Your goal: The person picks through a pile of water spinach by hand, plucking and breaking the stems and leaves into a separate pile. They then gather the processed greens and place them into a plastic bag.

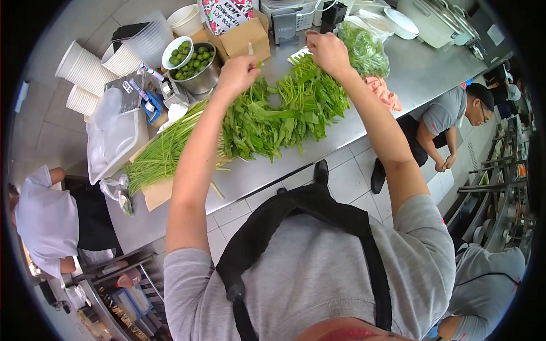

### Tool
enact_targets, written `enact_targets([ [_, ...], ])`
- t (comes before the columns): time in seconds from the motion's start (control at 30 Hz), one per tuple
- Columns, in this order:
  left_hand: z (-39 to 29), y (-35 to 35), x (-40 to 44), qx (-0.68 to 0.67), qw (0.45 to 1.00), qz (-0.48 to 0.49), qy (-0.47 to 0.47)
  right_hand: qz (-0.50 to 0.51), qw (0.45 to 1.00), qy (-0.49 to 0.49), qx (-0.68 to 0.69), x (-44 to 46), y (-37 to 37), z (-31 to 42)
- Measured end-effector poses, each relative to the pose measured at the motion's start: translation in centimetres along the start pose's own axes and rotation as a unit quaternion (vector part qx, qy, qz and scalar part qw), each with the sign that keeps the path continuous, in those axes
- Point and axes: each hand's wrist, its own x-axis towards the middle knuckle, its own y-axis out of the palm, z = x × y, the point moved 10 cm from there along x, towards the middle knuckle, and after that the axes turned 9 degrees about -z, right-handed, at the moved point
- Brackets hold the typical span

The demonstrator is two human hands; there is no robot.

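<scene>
Leafy greens lie in a wide heap on the steel table, beside a bundle of thin green stalks on brown cardboard. At the upper left end of the leaves is my left hand, fingers closed, with a small bit of green at the fingertips. My right hand is closed above the right part of the heap; what it pinches, if anything, is too small to make out. Between the hands, behind the leaves, shows part of a white item.
A metal pot and white bowl of green fruits stand behind the left hand, near a cardboard box. Bagged greens and a pink cloth lie right. Several people stand around, one across the right corner.
</scene>
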Motion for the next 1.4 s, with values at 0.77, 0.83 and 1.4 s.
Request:
enact_targets([
  [0.77, -1.4, 4.8, -1.2, -0.232, 0.966, 0.089, -0.066, 0.272, 0.92, 0.275, 0.064, -9.6, 7.1, -2.9],
  [0.83, -1.6, 7.7, -2.0, -0.192, 0.969, 0.127, -0.089, 0.258, 0.916, 0.296, 0.088, -9.4, 6.6, -2.9],
  [1.4, -2.6, 4.4, -0.5, -0.349, 0.923, -0.052, -0.152, 0.057, 0.882, 0.271, 0.38, -4.9, 2.5, 0.1],
])
